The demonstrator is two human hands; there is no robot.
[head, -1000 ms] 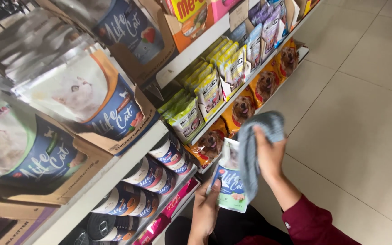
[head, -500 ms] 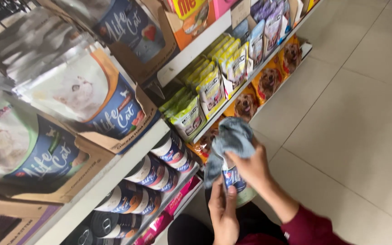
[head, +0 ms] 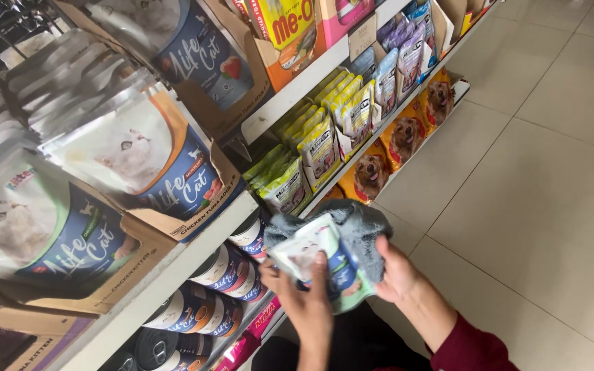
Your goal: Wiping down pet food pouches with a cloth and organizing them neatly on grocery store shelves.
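a person's left hand [head: 307, 302] grips a white and blue pet food pouch [head: 321, 264] in front of the shelf [head: 194, 257], fingers curled round it; the right hand [head: 393, 271] presses a grey cloth [head: 359, 230] against the pouch, just above the stacked cans [head: 221, 275]

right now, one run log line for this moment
left hand: holds pouch | right hand: presses grey cloth on pouch | beside: cans on shelf

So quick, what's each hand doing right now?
Left hand: closed on the pet food pouch, thumb across its front.
Right hand: closed on the grey cloth, pressed against the pouch.
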